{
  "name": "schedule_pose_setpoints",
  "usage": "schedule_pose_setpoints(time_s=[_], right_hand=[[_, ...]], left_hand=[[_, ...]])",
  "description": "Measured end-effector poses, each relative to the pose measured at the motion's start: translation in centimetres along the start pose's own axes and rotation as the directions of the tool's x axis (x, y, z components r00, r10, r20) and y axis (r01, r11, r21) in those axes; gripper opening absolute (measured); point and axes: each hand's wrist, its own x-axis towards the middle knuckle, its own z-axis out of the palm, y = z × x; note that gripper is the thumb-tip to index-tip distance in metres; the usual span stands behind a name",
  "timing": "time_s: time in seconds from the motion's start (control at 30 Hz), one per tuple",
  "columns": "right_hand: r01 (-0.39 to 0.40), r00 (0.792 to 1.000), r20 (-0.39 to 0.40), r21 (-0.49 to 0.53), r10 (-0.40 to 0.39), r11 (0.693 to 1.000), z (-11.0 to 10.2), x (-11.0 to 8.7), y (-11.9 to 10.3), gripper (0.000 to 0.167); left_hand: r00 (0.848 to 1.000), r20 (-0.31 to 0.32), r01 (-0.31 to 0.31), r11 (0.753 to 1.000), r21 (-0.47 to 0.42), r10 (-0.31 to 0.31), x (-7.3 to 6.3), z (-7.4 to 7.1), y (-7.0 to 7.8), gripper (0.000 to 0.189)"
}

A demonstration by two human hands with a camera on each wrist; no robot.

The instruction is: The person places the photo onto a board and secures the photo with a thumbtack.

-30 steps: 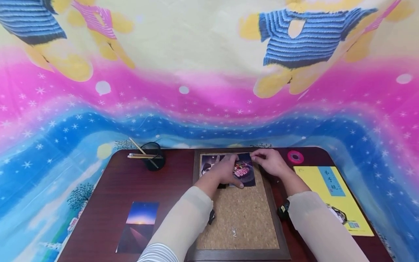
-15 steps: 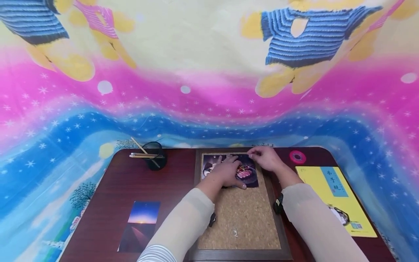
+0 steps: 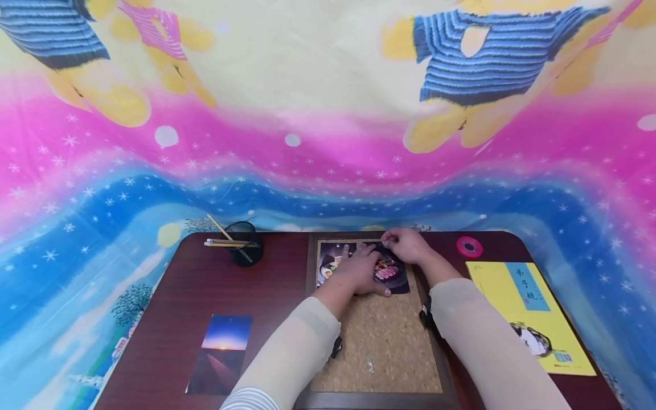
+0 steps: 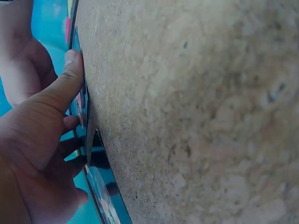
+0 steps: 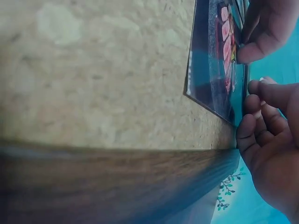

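Observation:
In the head view a framed cork board (image 3: 379, 341) lies on the table, with two dark food photos side by side at its far end. My left hand (image 3: 359, 272) rests spread over them, its thumb on the lower edge of the right photo (image 3: 397, 277). The left photo (image 3: 328, 265) is partly covered by that hand. My right hand (image 3: 410, 246) is at the upper edge of the right photo. In the right wrist view its thumb and finger pinch a small pale pin (image 5: 262, 80), mostly hidden by the fingertips.
A sunset photo (image 3: 220, 353) lies left on the table (image 3: 164, 319). Pencils stand in a black mesh cup (image 3: 246, 250) at the back left. A pink tape roll (image 3: 469, 246) and a yellow book (image 3: 528, 319) lie right. Small whitish bits (image 3: 370, 366) sit on the cork.
My right hand has moved left along the upper edge of the right photo. My left hand and that photo have shifted slightly right on the board.

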Motion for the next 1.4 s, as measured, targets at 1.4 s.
schedule_pose_setpoints(time_s=[1.4], right_hand=[[-0.032, 0.995, 0.091, -0.101, 0.041, 0.994, 0.1, 2.6, -1.0, 0.022]], left_hand=[[0.999, 0.035, 0.039, 0.999, -0.038, -0.037, 0.2, 0.5, 0.0, 0.105]])
